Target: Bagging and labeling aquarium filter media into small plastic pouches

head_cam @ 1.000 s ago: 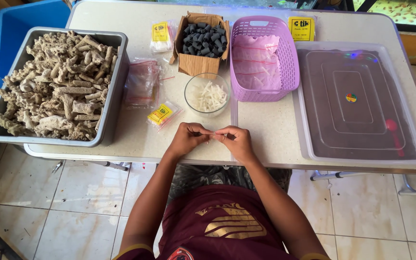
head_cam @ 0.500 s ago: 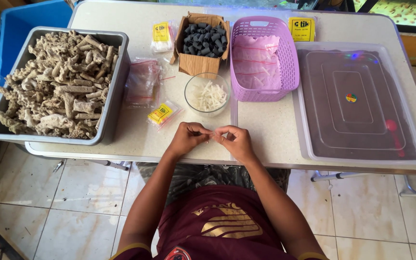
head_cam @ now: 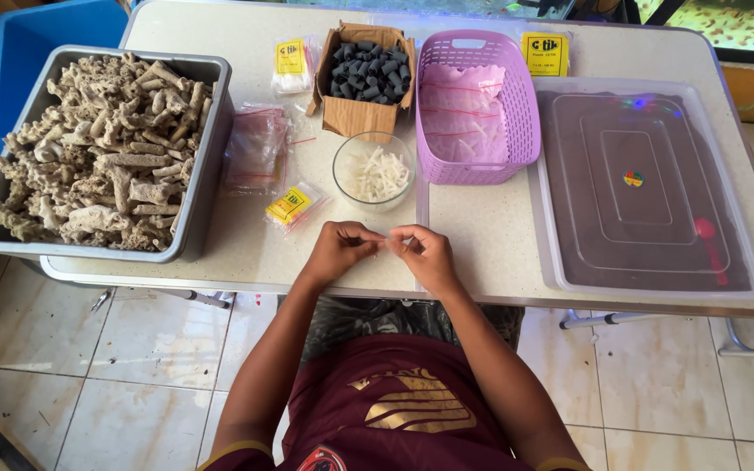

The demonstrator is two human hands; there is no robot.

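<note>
1. Left hand [head_cam: 340, 251] and right hand [head_cam: 425, 255]: both rest on the near edge of the table [head_cam: 473, 222], fingertips meeting at the midline. Between them they pinch a small pale piece [head_cam: 386, 242], too small to identify; each hand is closed on one end of it, and it sits just above the tabletop, directly in front of the person.
2. Glass bowl [head_cam: 374, 171]: holds thin white strips and stands just beyond the hands, the nearest container, within easy reach of either hand.
3. Cardboard box [head_cam: 366, 78]: open at the top, filled with dark short cylinders; it stands behind the bowl.
4. Purple basket [head_cam: 476, 105]: to the right of the box and bowl, with clear bags lying inside.
5. Grey tub [head_cam: 195, 166]: at the left end of the table, heaped with pale, rough, branch-like rubble; a blue bin [head_cam: 37, 30] stands behind it.
6. Clear lidded tray [head_cam: 643, 187]: on the right, holding dark liquid or a dark lining; which, cannot be told. A red object shows through near its right side.
7. Small yellow-labelled packets [head_cam: 291, 206] and a stack of clear bags [head_cam: 257, 148]: these lie between tub and bowl, left of the hands.
</note>
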